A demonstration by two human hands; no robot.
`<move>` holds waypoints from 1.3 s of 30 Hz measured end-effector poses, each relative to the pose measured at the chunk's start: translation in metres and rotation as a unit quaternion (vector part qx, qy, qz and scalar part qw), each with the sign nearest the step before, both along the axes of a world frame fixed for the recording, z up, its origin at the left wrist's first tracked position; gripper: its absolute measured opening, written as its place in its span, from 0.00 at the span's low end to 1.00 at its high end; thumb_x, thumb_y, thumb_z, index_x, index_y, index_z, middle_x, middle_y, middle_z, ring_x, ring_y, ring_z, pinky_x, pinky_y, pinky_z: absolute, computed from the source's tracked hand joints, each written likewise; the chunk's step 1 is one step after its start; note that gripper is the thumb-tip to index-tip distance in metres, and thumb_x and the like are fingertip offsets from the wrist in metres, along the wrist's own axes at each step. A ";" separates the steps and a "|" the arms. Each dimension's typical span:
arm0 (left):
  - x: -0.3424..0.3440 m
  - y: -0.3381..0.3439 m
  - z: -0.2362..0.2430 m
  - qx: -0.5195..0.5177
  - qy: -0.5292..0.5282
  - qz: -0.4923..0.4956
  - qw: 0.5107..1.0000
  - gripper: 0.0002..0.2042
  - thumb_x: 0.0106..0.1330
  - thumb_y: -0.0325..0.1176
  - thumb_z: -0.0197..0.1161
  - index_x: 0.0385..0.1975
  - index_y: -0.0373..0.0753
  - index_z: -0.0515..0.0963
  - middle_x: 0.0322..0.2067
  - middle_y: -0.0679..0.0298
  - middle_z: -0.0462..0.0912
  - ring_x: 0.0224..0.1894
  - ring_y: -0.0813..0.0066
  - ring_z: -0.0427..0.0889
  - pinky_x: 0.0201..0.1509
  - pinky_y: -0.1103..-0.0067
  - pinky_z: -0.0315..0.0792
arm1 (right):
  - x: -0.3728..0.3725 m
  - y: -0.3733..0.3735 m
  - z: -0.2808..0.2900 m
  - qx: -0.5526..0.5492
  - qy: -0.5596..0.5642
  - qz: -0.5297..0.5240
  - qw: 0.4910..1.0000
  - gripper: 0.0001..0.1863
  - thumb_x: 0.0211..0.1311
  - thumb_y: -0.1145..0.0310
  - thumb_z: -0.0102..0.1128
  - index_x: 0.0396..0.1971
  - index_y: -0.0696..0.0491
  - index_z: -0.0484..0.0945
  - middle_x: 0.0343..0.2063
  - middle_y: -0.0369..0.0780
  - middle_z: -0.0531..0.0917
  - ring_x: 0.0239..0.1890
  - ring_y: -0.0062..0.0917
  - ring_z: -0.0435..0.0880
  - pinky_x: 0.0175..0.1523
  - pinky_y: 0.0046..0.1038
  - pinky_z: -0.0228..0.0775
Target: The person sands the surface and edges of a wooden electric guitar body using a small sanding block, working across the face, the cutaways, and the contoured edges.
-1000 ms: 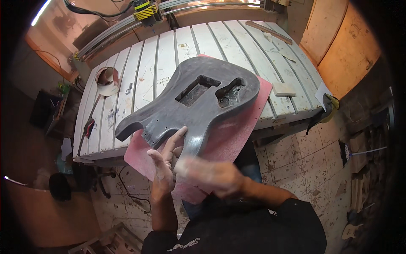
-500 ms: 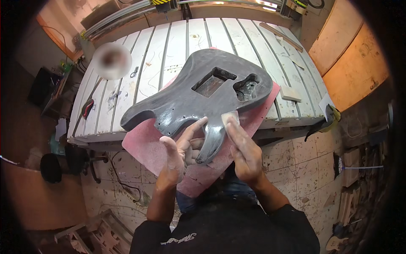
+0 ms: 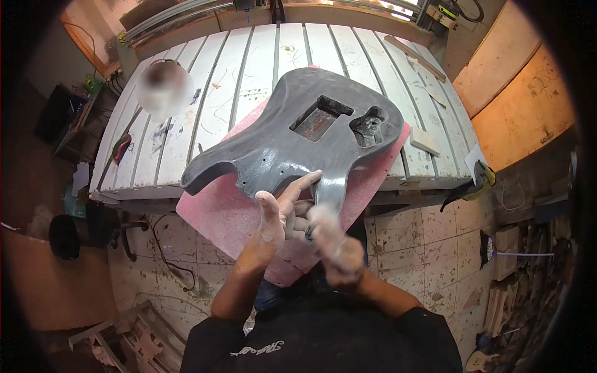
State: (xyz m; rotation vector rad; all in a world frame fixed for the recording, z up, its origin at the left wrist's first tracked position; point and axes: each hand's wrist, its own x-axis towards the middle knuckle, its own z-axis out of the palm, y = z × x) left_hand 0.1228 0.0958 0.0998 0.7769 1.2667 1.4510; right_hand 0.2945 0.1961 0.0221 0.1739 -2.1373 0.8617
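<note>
A dark grey electric guitar body [image 3: 267, 152], with cut-out cavities and small holes, lies on a pink sheet [image 3: 217, 221]. Its near edge has two horns and wet-looking, shiny patches. My left hand [image 3: 281, 217], dusted white, is open with the thumb up and the fingers apart. Its index finger lies against the body beside the near horn, and its other fingers are partly behind the horn. Over that horn's tip is my right hand [image 3: 333, 242], smeared by motion. Its fingers are too blurred to read, and I cannot make out the pale pad it held earlier.
Under the sheet stands a white slatted table [image 3: 255, 68]. On it are a pale block [image 3: 425, 142] at the right, a wooden strip [image 3: 413, 57] at the far right and a red-and-black tool [image 3: 122, 148] at the left. A dark cloth [image 3: 466, 186] hangs off the right edge.
My right hand has swept down and left from the horn's base toward its tip, becoming blurred. My left hand keeps its pose by the horn. The whole view has shifted slightly.
</note>
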 end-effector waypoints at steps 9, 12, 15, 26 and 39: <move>0.000 0.017 -0.014 0.003 -0.077 -0.003 0.997 0.68 0.53 0.92 0.17 0.82 0.36 0.54 0.57 0.36 0.81 0.52 0.56 0.89 0.52 0.70 0.85 | 0.009 0.008 0.011 -0.048 -0.059 -0.087 0.993 0.34 0.53 0.87 0.54 0.65 0.66 0.79 0.65 0.60 0.80 0.65 0.50 0.84 0.68 0.42 0.79; 0.000 0.029 -0.034 0.033 -0.114 0.020 0.993 0.67 0.53 0.92 0.18 0.83 0.40 0.53 0.59 0.35 0.79 0.48 0.58 0.91 0.50 0.71 0.85 | 0.016 0.009 0.015 -0.029 -0.057 0.029 0.998 0.37 0.45 0.87 0.56 0.63 0.63 0.82 0.62 0.58 0.83 0.59 0.49 0.89 0.65 0.40 0.82; 0.000 0.030 -0.035 0.016 -0.088 0.039 0.995 0.67 0.52 0.92 0.17 0.84 0.44 0.49 0.60 0.34 0.79 0.47 0.57 0.90 0.50 0.72 0.85 | 0.021 0.032 0.022 -0.059 -0.065 -0.072 0.994 0.31 0.56 0.86 0.54 0.63 0.64 0.81 0.61 0.57 0.84 0.45 0.34 0.90 0.50 0.30 0.84; 0.001 0.014 -0.060 0.064 -0.086 0.086 0.991 0.67 0.48 0.94 0.16 0.84 0.52 0.25 0.68 0.28 0.72 0.59 0.50 0.86 0.60 0.65 0.81 | -0.001 0.046 0.051 -0.023 -0.225 0.091 0.970 0.32 0.58 0.87 0.54 0.66 0.57 0.80 0.65 0.53 0.82 0.64 0.44 0.85 0.68 0.38 0.80; 0.011 -0.008 -0.068 0.098 -0.143 0.099 0.980 0.66 0.47 0.94 0.17 0.84 0.53 0.22 0.72 0.31 0.68 0.71 0.40 0.76 0.71 0.58 0.73 | -0.038 0.066 0.100 0.107 -0.374 0.096 0.916 0.36 0.57 0.87 0.50 0.69 0.51 0.78 0.64 0.48 0.83 0.61 0.45 0.86 0.61 0.37 0.82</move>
